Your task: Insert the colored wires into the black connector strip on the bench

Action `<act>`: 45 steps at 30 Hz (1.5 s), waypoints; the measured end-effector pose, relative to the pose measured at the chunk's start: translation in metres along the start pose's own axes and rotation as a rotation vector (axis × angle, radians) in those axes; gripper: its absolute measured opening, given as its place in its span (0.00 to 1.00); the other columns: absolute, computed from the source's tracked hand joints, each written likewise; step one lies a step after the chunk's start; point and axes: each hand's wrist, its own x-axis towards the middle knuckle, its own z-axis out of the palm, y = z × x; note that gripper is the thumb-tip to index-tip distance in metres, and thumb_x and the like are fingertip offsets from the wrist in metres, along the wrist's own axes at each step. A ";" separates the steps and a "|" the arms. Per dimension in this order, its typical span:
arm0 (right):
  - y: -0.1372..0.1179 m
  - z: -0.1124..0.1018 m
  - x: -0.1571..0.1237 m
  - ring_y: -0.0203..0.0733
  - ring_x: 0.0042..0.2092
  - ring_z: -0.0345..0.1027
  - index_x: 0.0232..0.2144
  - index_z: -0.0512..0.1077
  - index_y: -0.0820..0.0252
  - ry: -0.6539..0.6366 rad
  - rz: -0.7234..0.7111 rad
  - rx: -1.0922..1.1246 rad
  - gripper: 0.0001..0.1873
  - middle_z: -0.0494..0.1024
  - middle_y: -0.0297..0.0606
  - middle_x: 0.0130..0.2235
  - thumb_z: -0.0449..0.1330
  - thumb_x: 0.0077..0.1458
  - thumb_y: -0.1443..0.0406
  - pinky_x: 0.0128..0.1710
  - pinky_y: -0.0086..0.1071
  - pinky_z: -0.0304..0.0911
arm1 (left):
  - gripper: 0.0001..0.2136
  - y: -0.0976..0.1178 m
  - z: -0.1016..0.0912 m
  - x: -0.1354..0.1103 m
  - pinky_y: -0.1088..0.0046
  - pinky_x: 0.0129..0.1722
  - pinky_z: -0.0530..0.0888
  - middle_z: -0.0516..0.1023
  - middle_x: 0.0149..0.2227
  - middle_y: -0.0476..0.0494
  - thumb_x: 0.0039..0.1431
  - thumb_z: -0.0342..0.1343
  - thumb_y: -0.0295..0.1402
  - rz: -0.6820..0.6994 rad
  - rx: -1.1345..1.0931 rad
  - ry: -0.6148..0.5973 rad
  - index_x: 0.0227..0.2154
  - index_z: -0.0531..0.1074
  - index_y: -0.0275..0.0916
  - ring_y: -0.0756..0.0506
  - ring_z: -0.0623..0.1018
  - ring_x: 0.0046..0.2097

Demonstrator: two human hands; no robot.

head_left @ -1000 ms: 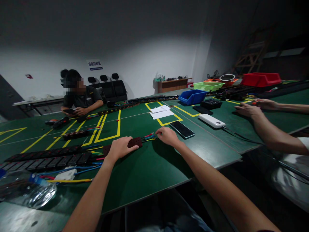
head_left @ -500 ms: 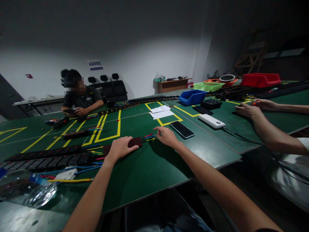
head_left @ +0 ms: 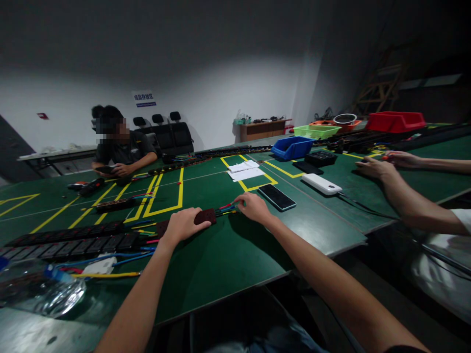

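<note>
My left hand [head_left: 183, 225] lies over a dark brown socket strip [head_left: 206, 215] on the green table [head_left: 221, 255], fingers curled on its top. My right hand [head_left: 253, 207] is just right of it, fingers pinched on the bundle of coloured wires [head_left: 226, 209] that come out of the strip's end. Further left lie several more black socket strips [head_left: 73, 242] in rows with blue, yellow and red wires.
A smartphone [head_left: 276, 197] lies right of my right hand, then a white power bank [head_left: 321, 184] with a cable. A crushed water bottle [head_left: 37, 291] sits at front left. Another person's hands [head_left: 375, 166] work at right; a seated person [head_left: 121, 147] is across. Blue bin [head_left: 293, 146], papers [head_left: 246, 170].
My right hand lifted slightly off the wires half a second ago and has settled back onto them. My left hand has stayed on the strip.
</note>
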 end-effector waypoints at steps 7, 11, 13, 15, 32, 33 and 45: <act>0.003 0.000 0.001 0.43 0.46 0.74 0.43 0.82 0.52 0.002 0.058 -0.033 0.15 0.81 0.39 0.47 0.55 0.63 0.64 0.43 0.29 0.64 | 0.26 0.000 -0.002 0.000 0.69 0.34 0.69 0.81 0.45 0.39 0.64 0.48 0.60 0.019 0.001 0.001 0.48 0.74 0.43 0.38 0.79 0.44; 0.002 0.001 0.000 0.45 0.46 0.74 0.40 0.83 0.51 -0.097 0.033 -0.068 0.16 0.81 0.39 0.47 0.54 0.62 0.65 0.42 0.31 0.64 | 0.27 0.000 -0.002 0.000 0.68 0.34 0.69 0.81 0.46 0.39 0.64 0.48 0.60 0.013 -0.004 -0.001 0.49 0.74 0.42 0.37 0.79 0.45; 0.001 0.000 0.000 0.45 0.47 0.74 0.41 0.83 0.51 -0.103 0.036 -0.066 0.16 0.81 0.39 0.47 0.54 0.62 0.66 0.43 0.31 0.64 | 0.27 0.000 -0.001 0.000 0.68 0.34 0.70 0.81 0.46 0.39 0.64 0.48 0.60 0.009 -0.007 0.002 0.49 0.74 0.42 0.37 0.79 0.45; 0.001 -0.001 0.000 0.44 0.47 0.74 0.43 0.82 0.51 -0.080 0.045 -0.051 0.16 0.81 0.39 0.48 0.54 0.62 0.66 0.43 0.31 0.64 | 0.27 0.000 -0.001 0.000 0.68 0.35 0.70 0.81 0.45 0.39 0.64 0.48 0.60 0.010 -0.010 0.005 0.49 0.74 0.42 0.37 0.79 0.45; -0.005 -0.005 -0.002 0.44 0.49 0.73 0.50 0.80 0.50 -0.058 -0.003 -0.031 0.18 0.80 0.39 0.49 0.55 0.63 0.65 0.44 0.30 0.64 | 0.26 0.001 -0.003 0.000 0.68 0.37 0.71 0.81 0.46 0.39 0.64 0.49 0.59 -0.005 -0.016 -0.005 0.48 0.74 0.43 0.38 0.79 0.46; -0.004 -0.005 -0.002 0.44 0.48 0.74 0.48 0.81 0.50 -0.041 0.005 -0.031 0.17 0.80 0.39 0.49 0.55 0.63 0.65 0.44 0.30 0.64 | 0.26 0.001 -0.003 0.000 0.68 0.37 0.70 0.81 0.46 0.39 0.64 0.49 0.59 -0.003 -0.017 -0.006 0.48 0.74 0.43 0.38 0.79 0.46; 0.001 0.000 -0.001 0.44 0.46 0.74 0.44 0.81 0.50 -0.109 0.032 -0.083 0.15 0.81 0.38 0.47 0.56 0.62 0.65 0.39 0.30 0.62 | 0.26 0.001 -0.004 -0.001 0.68 0.35 0.69 0.81 0.45 0.39 0.64 0.48 0.59 0.009 -0.014 -0.002 0.48 0.74 0.42 0.38 0.79 0.45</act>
